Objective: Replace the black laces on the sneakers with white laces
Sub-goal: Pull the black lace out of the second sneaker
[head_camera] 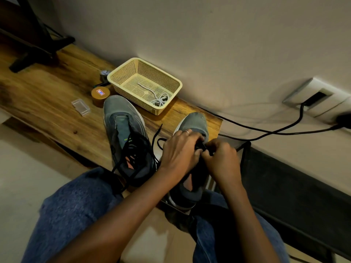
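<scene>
Both hands meet over the right sneaker (191, 126), which sits on the end of a wooden bench (57, 95) with its toe pointing away from the person. The left hand (180, 150), a ring on one finger, curls its fingers down onto the top of the shoe, and the right hand (220, 160) is bunched beside it, touching it, the fingertips of both pinching the black lace (201, 147) at the eyelets. A loose end of that lace trails away to the left of the left hand. Further left stands the other sneaker (125, 137), its black lace slack and tangled across the tongue. Beyond the hands, against the wall, a cream plastic basket (121, 73) holds the white laces (159, 100). Left of the basket are a small round tin (99, 95) and a clear plastic box (80, 107).
</scene>
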{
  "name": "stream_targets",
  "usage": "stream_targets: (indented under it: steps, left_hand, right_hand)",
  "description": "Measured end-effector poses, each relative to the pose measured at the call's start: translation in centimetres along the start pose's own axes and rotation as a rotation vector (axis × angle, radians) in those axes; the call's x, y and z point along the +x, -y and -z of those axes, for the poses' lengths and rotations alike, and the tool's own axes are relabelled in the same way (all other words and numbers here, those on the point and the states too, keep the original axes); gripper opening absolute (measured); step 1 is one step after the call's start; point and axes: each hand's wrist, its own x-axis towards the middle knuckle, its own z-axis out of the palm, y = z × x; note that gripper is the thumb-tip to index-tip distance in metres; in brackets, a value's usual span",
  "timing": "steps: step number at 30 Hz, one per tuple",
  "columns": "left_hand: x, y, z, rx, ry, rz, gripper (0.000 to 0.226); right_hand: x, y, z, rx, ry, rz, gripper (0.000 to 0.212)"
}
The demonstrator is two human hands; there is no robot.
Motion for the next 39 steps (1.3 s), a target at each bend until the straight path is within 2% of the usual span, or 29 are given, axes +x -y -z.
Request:
stream_targets:
  steps: [6,8,11,14,17,23,25,28,30,32,35,39]
  left_hand:
    - [0.14,0.06,-0.20,0.050,-0.113,-0.083,0.015]
    - [0.10,-0.11,-0.22,-0.025,-0.151,-0.070,0.014]
    - [0.08,-0.34,-0.06,-0.206,-0.202,0.050,0.016]
    - [0.01,-0.40,-0.12,-0.237,-0.143,0.061,0.015]
    - [-0.03,-0.33,-0.19,-0.122,-0.052,0.022,0.022]
    - [0.27,0.21,-0.31,0.029,-0.041,-0.051,0.015]
    - [0.26,0.13,-0.20,-0.010,-0.052,-0.045,0.015]
    - [0.02,-0.29,0.29,-0.218,-0.103,0.068,0.017]
    - [-0.10,-0.38,0.31,-0.278,-0.116,0.099,0.016]
    - [-0.25,-0.43,0.19,-0.245,-0.068,0.072,0.014]
    - [-0.13,-0.31,-0.12,-0.109,0.014,0.051,0.025]
    - [0.09,-0.06,-0.38,0.007,0.006,-0.017,0.021]
  right_hand:
    - [-0.17,-0.01,0.00,0.018,0.001,0.022,0.013]
    - [-0.21,0.04,0.02,0.032,-0.010,0.014,0.015]
    - [-0.16,0.06,0.09,0.037,-0.025,-0.001,0.019]
    - [-0.09,0.01,0.16,0.028,-0.018,0.000,0.019]
    - [-0.01,-0.02,0.17,0.016,-0.005,0.007,0.017]
    - [-0.10,0.08,0.04,0.010,-0.003,0.019,0.013]
    - [-0.13,0.14,-0.01,0.028,-0.011,0.015,0.015]
    - [-0.08,0.11,0.03,0.025,-0.022,-0.001,0.021]
    - [0.02,-0.02,0.06,0.022,-0.020,-0.005,0.020]
    - [0.07,-0.05,0.09,0.000,-0.011,-0.005,0.019]
    - [0.14,-0.01,0.03,-0.018,-0.002,0.004,0.017]
    - [0.01,0.09,-0.08,-0.028,0.001,0.014,0.015]
